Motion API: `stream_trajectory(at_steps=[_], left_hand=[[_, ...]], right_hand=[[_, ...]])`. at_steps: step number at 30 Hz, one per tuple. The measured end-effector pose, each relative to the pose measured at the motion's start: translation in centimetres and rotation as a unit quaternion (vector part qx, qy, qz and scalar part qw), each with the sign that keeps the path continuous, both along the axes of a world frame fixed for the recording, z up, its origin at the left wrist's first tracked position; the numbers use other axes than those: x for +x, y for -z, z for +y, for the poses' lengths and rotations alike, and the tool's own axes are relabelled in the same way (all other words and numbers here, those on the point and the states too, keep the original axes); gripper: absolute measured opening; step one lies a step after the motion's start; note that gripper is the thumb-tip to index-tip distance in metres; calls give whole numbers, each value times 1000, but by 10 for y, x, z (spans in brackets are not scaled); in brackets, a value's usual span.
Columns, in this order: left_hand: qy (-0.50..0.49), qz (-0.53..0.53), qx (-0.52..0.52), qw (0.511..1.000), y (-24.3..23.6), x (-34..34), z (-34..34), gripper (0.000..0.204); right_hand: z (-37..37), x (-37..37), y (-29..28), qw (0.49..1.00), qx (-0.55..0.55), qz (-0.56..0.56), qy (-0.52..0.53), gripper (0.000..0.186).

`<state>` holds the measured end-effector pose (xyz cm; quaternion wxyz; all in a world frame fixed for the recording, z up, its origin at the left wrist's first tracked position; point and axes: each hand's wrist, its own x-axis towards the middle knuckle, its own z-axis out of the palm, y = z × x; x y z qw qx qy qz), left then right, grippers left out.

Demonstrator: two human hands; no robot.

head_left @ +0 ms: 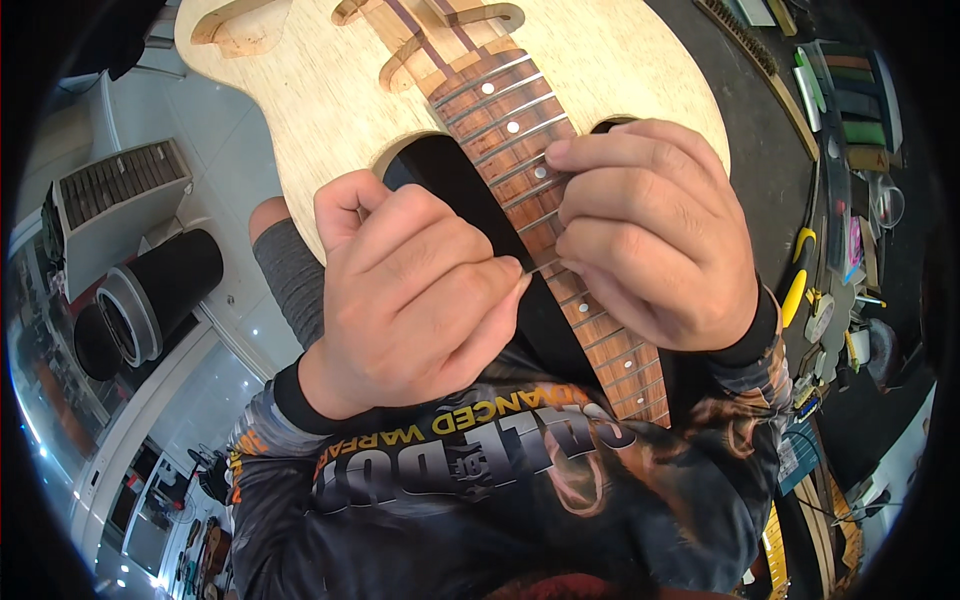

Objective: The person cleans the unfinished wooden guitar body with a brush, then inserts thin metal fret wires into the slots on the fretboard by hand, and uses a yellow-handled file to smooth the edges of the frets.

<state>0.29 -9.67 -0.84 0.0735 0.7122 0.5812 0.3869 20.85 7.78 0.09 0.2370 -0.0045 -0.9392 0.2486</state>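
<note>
Both hands busy over the neck, fingertips nearly meeting. From my remote seat: left hand (410,295) palm down, other fingers curled, thumb and index pinched narrow on one end of a thin metal strip (541,266). Right hand (655,240) likewise bunched, thumb and fingertips closed on the strip's other end; its index finger reaches farther up and touches the fretboard's edge. The strip lies crosswise over the fretboard (530,188), about midway along the part I can see. Whether it sits in a slot or just above the wood, I cannot tell.

Fretboard: reddish brown, bright metal frets above and below the hands, pale round dots down the middle. It joins a pale, unfinished guitar body (320,95) at the top of my view, with cut-out hollows near the neck joint and at upper left. Neck runs down toward the wearer's dark printed shirt (500,490). Grey cloth covers a knee (285,265) at left, beneath the body.

Right side: dark desk (775,150) carrying a long brush (743,40), a tool with yellow-and-black handles (795,297) and coloured blocks (863,133). Left side: pale tiled floor (225,130), a black cylinder with a grey rim (150,300), a slatted white box (120,200).
</note>
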Motion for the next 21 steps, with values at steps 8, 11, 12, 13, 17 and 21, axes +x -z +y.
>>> stream_trajectory(at_steps=[8, 11, 12, 13, 17, 21], left_hand=[[-20, -13, 22, 999, 10, -3, 2, 27], [-23, -24, 25, 999, 8, -3, 0, 27], [-13, -17, 18, 1000, 6, -2, -1, 28], [-4, -10, 10, 1000, 5, -2, -1, 28], [5, -15, 4, 1000, 5, -2, -3, 28], [1, -22, 6, 1000, 5, -1, -2, 28]], right_hand=[[0, -8, 4, 1000, 22, -1, 22, 36], [-2, -7, 4, 1000, 14, 8, 19, 36], [-3, -5, 3, 1000, 12, 11, 19, 35], [-3, -4, 1, 1000, 12, 12, 16, 35], [-1, -4, -5, 1000, 13, -18, -8, 34], [-1, -6, -6, 999, 26, -28, -11, 33]])
